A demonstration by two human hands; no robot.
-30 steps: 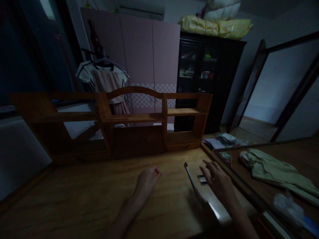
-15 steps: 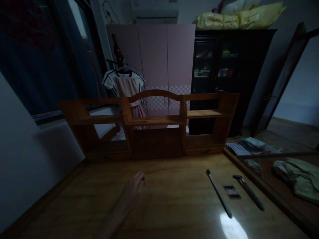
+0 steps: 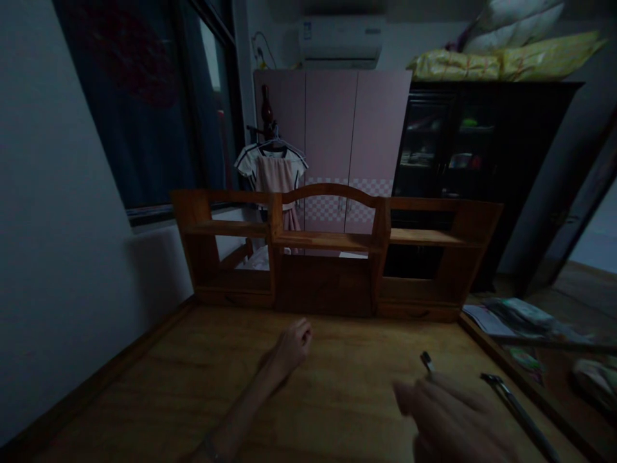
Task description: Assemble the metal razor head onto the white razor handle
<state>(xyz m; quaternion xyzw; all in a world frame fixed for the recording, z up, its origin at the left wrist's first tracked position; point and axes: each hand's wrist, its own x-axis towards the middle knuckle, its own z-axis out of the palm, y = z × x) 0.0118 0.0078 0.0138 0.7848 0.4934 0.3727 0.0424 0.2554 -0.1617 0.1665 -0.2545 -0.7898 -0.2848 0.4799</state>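
Observation:
My left hand (image 3: pixel 293 347) is over the middle of the wooden tabletop (image 3: pixel 337 399), its fingers curled in; whether anything is inside them is hidden. At the lower right, my right hand (image 3: pixel 453 415) is blurred by motion, and its finger positions are hard to make out. It covers most of a toothbrush (image 3: pixel 427 360), whose dark head shows just above the hand. A razor (image 3: pixel 520 411) with a dark handle lies to the right of my right hand.
A wooden shelf unit (image 3: pixel 328 242) stands along the far edge. A raised wooden rim (image 3: pixel 511 370) borders the right side, with papers (image 3: pixel 520 318) beyond it. A white wall (image 3: pixel 62 257) rises at the left.
My right hand has come into view over the toothbrush, hiding the small packet beside it. My left hand now looks more tightly curled. The view has shifted, and the bright light spot no longer shows.

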